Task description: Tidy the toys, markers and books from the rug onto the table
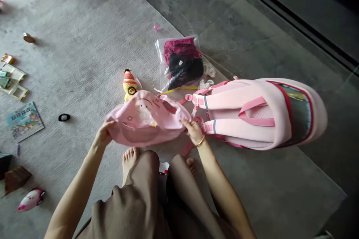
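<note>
Pink printed cloth (140, 134) is held left of the pink backpack (252, 114), nearer than the clear plastic bag (182, 63). Fingers of the left hand (105, 133) and right hand (194, 130) pinch opposite ends. Judged light, soft, prone to sagging; best gripped at both edges.

Arms (77, 183) forward; left grip (104, 133), right grip (193, 130) pinching.
</note>
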The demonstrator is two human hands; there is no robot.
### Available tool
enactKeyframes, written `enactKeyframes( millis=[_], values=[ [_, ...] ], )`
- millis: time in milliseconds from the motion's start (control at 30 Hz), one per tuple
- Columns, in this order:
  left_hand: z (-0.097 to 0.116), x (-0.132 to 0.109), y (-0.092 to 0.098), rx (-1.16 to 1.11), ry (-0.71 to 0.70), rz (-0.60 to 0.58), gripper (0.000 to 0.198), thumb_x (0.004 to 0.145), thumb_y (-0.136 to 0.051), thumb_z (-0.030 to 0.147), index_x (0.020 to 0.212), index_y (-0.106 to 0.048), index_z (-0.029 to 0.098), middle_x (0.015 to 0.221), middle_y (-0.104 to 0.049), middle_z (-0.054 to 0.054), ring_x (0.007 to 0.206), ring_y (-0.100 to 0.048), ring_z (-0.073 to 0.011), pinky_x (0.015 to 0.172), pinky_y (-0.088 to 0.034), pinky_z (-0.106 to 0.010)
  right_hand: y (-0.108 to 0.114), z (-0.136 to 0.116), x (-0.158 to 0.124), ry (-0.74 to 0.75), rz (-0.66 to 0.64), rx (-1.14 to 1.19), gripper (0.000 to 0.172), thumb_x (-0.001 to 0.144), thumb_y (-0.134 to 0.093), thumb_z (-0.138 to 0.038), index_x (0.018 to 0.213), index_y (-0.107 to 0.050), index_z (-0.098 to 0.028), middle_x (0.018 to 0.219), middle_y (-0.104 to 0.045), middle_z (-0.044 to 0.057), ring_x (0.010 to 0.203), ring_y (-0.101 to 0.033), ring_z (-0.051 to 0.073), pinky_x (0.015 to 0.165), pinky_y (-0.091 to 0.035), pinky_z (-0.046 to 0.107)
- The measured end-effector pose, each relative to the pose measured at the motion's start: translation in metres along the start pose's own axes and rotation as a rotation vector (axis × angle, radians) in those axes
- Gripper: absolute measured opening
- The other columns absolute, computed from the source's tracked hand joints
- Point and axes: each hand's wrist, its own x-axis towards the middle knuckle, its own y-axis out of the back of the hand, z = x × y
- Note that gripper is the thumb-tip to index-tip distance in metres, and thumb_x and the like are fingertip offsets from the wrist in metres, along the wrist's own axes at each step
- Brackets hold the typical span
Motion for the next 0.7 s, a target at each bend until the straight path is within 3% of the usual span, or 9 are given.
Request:
enactKeyframes(
  millis=[100,200,367,467,533,633,700],
  values=[
    [0.045,-0.002,-0.011,-0.079,-0.280,0.051,0.038,0.066,-0.069,0.023,0.103,-0.068,0.019,0.104,-0.073,-0.007,0.115,-0.062,-0.0283,0.102,-0.052,-0.040,0.006,-0.049,-0.009,0.220,0.142,0.016,0.051,0.068,-0.074,-0.064,0.058,-0.046,-0.022,0.044,-0.034,-0.008,0.039,-0.025,0.005,0.037,-0.017,0.023],
    [0.082,-0.017,-0.028,-0.066,-0.445,0.005,0.038,0.067,-0.066,0.022,0.105,-0.068,0.021,0.113,-0.070,-0.005,0.128,-0.054,-0.0291,0.110,-0.045,-0.043,0.010,-0.094,-0.028,0.365,0.204,0.008,0.051,0.073,-0.072,-0.060,0.057,-0.042,-0.022,0.043,-0.029,-0.009,0.038,-0.026,0.006,0.036,-0.021,0.022],
    [0.103,-0.052,-0.043,-0.043,-0.623,-0.045,0.031,0.074,-0.061,0.031,0.104,-0.070,0.030,0.109,-0.071,-0.001,0.130,-0.051,-0.0310,0.114,-0.041,-0.051,0.011,-0.133,-0.066,0.511,0.267,0.106,0.044,0.072,-0.075,-0.058,0.064,-0.048,-0.023,0.049,-0.033,-0.008,0.039,-0.031,0.006,0.034,-0.025,0.020],
    [0.095,-0.056,-0.033,-0.044,-0.645,-0.005,0.028,0.072,-0.065,0.031,0.100,-0.070,0.031,0.105,-0.071,-0.001,0.122,-0.056,-0.0314,0.108,-0.046,-0.051,0.018,-0.129,-0.080,0.544,0.289,0.114,0.052,0.073,-0.075,-0.058,0.058,-0.040,-0.023,0.046,-0.025,-0.008,0.037,-0.023,0.006,0.033,-0.024,0.021],
    [0.080,-0.047,-0.021,-0.004,-0.599,0.046,0.024,0.070,-0.070,0.030,0.094,-0.068,0.028,0.099,-0.070,-0.001,0.112,-0.061,-0.0287,0.101,-0.051,-0.046,0.022,-0.112,-0.080,0.478,0.291,0.101,0.052,0.073,-0.075,-0.058,0.059,-0.038,-0.024,0.046,-0.025,-0.009,0.037,-0.022,0.006,0.033,-0.025,0.022],
    [0.047,-0.024,-0.007,0.186,-0.395,0.184,0.027,0.069,-0.076,0.032,0.089,-0.061,0.023,0.091,-0.067,-0.002,0.097,-0.065,-0.0239,0.090,-0.053,-0.039,0.026,-0.065,-0.062,0.300,0.297,0.062,0.050,0.072,-0.076,-0.056,0.062,-0.039,-0.024,0.045,-0.028,-0.009,0.036,-0.023,0.006,0.032,-0.022,0.023],
    [0.021,-0.012,-0.006,0.411,-0.358,0.339,0.037,0.070,-0.077,0.036,0.098,-0.058,0.021,0.105,-0.066,-0.007,0.104,-0.063,-0.0259,0.091,-0.051,-0.041,0.026,-0.029,-0.042,0.189,0.305,0.036,0.054,0.070,-0.075,-0.060,0.061,-0.035,-0.025,0.043,-0.024,-0.010,0.035,-0.022,0.006,0.032,-0.019,0.023]
  ],
)
